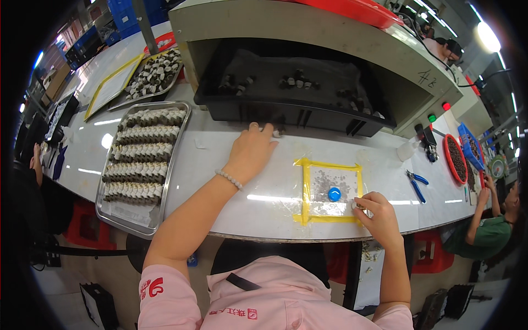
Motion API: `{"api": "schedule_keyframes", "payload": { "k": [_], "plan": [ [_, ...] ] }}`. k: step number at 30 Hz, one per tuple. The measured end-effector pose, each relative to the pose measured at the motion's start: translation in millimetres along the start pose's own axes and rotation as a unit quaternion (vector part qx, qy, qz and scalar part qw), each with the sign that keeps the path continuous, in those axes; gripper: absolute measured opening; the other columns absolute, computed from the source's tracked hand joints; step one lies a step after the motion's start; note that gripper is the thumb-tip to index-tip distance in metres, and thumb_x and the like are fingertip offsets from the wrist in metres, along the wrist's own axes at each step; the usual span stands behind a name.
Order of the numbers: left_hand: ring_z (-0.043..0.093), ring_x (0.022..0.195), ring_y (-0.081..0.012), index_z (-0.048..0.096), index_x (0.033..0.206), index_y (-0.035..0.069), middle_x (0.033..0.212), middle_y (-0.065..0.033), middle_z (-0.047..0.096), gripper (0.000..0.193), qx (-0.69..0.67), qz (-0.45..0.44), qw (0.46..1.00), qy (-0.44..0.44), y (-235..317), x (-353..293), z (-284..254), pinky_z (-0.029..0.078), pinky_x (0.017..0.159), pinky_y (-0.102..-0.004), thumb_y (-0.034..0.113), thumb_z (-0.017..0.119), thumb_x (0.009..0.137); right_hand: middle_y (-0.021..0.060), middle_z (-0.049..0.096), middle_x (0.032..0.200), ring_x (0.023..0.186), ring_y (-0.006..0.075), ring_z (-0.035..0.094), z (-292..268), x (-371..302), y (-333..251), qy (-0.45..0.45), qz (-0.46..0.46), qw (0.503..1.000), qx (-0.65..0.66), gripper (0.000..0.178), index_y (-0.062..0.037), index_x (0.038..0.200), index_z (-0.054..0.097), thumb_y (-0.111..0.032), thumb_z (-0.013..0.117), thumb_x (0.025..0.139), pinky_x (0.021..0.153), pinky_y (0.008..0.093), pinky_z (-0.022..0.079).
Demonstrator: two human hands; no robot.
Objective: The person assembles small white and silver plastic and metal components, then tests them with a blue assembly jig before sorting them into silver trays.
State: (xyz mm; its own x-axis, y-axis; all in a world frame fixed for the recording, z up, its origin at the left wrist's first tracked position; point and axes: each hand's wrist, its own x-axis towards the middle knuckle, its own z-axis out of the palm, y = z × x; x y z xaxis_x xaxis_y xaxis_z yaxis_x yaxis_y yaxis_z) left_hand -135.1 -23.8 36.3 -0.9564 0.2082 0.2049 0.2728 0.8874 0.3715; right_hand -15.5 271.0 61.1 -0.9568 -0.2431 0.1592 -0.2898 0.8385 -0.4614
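Note:
My left hand (pixel 250 151), a beaded bracelet at its wrist, reaches to the foot of a black plastic bin (pixel 319 118). Its fingers are stretched and apart. A small white-and-dark part (pixel 277 132) lies beside the fingertips; whether they touch it I cannot tell. My right hand (pixel 381 217) is closed in a pinch on a small white part (pixel 356 205), partly hidden by the fingers. Below that hand lies a white sheet (pixel 346 179) framed with yellow tape and smudged grey. On the sheet stands a round blue cap-like piece (pixel 334 193), left of my right hand.
Left stands a metal tray (pixel 187 118) with rows of white-and-dark parts; behind it, another tray (pixel 151 74) holds loose ones. A beige housing (pixel 231 19) surrounds the bin. Right are blue-handled pliers (pixel 418 187), a small white bottle (pixel 406 150) and a red basket (pixel 455 159). Co-workers sit both sides.

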Motion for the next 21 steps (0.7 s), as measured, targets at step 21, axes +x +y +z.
{"api": "schedule_keyframes", "payload": {
  "k": [21],
  "plan": [
    [0.063,0.081,-0.0195,0.055,0.111,-0.002,0.095,-0.0129,0.062,0.027,-0.874,-0.174,0.432,-0.14,36.1,-114.5,15.9,0.054,0.071,-0.0281,0.009,0.059,0.086,0.0094,0.06,0.081,0.077,0.0248,0.058,15.7,43.4,-13.4,-0.039,-0.127,0.991,-0.024,0.015,-0.0009,0.086,0.067,-0.006,0.065,0.072,0.071,0.0342,0.049]
  ]
}}
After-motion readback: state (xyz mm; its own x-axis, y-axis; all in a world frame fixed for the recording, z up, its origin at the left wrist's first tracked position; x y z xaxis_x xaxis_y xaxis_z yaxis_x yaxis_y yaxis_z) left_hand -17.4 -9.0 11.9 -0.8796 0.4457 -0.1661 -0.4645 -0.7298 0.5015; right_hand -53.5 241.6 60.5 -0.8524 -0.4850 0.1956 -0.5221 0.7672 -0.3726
